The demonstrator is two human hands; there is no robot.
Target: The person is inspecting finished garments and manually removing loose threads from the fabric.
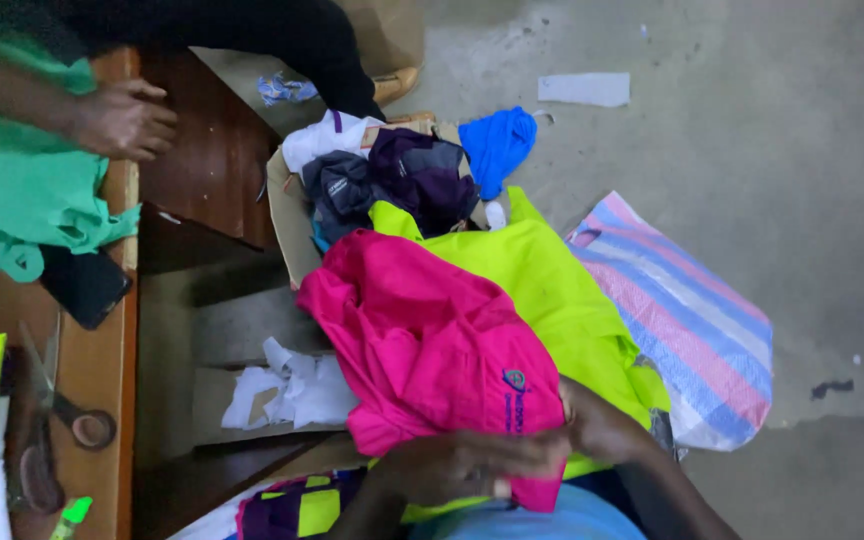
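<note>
Two hands [512, 450] gripping pink garment [432, 340], yellow garment [552, 290] beneath; striped bag [692, 330] beside

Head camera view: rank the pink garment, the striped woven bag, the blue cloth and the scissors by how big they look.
1. Pink garment, though it lies nearest the camera, held by both hands.
2. Striped woven bag, partly covered by the yellow-green garment, so these two are unsure.
3. Scissors and blue cloth look alike.

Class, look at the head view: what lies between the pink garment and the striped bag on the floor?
A neon yellow-green garment lies between the pink garment and the striped bag, seen in the head view.
</note>
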